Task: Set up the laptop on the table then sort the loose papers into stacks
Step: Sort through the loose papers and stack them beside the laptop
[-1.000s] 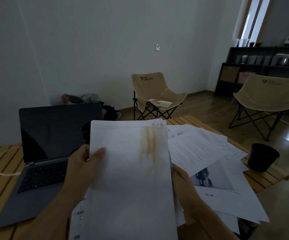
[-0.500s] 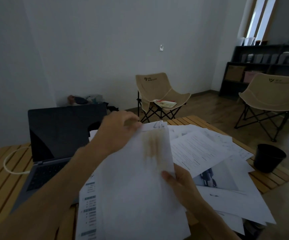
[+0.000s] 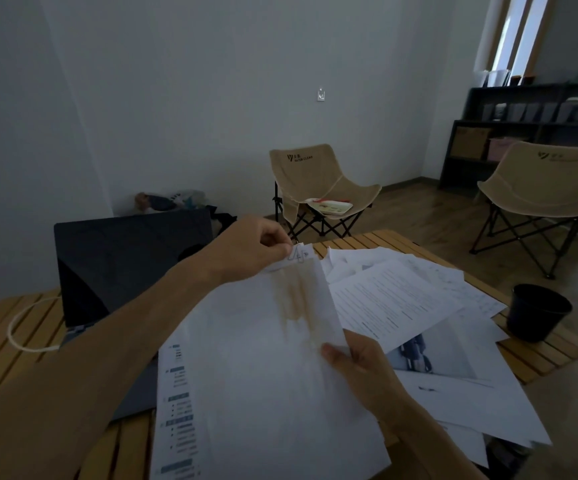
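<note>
left hand (image 3: 246, 247) pinching paper clip (image 3: 297, 254), right hand (image 3: 356, 365) gripping stained sheet (image 3: 263, 358)

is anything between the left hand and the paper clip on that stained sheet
Nothing visible. The left hand is already at the top edge of the stained sheet, fingertips pinching at the paper clip. The right hand grips the sheet's right edge, well below the clip.
</note>
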Available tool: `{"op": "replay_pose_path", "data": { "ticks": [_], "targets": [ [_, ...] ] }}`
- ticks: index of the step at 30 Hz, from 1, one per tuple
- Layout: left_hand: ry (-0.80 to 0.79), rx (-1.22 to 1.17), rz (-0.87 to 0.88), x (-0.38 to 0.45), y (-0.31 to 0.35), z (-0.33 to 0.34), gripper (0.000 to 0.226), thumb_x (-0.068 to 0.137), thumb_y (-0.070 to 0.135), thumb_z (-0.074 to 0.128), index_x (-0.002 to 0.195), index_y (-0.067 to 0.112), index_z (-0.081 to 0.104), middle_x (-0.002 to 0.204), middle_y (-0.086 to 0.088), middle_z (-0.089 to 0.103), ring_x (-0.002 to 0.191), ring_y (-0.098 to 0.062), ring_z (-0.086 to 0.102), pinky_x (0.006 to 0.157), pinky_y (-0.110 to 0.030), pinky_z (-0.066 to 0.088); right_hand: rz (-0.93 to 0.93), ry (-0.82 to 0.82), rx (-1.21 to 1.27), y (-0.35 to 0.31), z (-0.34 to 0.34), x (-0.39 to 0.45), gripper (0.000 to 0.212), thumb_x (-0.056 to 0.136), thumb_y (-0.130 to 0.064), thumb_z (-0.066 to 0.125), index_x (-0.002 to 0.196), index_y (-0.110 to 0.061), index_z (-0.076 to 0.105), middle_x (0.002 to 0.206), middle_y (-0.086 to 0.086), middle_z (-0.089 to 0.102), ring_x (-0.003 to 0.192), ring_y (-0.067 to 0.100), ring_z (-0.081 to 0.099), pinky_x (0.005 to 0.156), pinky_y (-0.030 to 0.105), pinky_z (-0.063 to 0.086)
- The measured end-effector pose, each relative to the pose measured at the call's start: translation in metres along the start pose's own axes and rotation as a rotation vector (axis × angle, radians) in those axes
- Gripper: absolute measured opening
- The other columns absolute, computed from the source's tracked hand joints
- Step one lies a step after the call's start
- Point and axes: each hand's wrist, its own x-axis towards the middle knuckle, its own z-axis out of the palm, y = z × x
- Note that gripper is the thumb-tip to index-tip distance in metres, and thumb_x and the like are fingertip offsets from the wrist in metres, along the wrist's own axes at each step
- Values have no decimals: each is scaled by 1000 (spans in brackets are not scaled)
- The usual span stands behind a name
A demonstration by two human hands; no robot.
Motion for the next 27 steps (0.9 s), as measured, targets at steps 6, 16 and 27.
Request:
{"op": "replay_pose_path", "data": {
  "ticks": [6, 16, 27],
  "targets": [
    [-78, -69, -20, -1, 4, -10, 9, 92, 25, 64, 93, 24, 73, 88, 12, 72, 86, 2, 65, 71, -16, 49, -23, -29, -73, -2, 2, 0, 16, 100, -17, 56, 91, -20, 69, 84, -3, 73, 79, 15, 71, 74, 29, 60],
    [-7, 1, -22, -10, -1, 17, 10, 94, 21, 62, 95, 17, 72, 92, 4, 70, 91, -4, 63, 78, -22, 53, -202, 212, -51, -45, 23, 26, 9, 98, -20, 61, 102, -25, 67, 89, -6, 72, 78, 8, 70, 67, 24, 60],
    [-9, -107, -127, -5, -37, 40, 9, 93, 18, 64, 97, 14, 71, 96, 1, 70, 89, -2, 62, 67, -13, 48, -238, 407, 36, -27, 48, 61, 6, 95, -11, 63, 95, -15, 67, 94, -5, 68, 87, 7, 67, 70, 17, 55]
  ]
}}
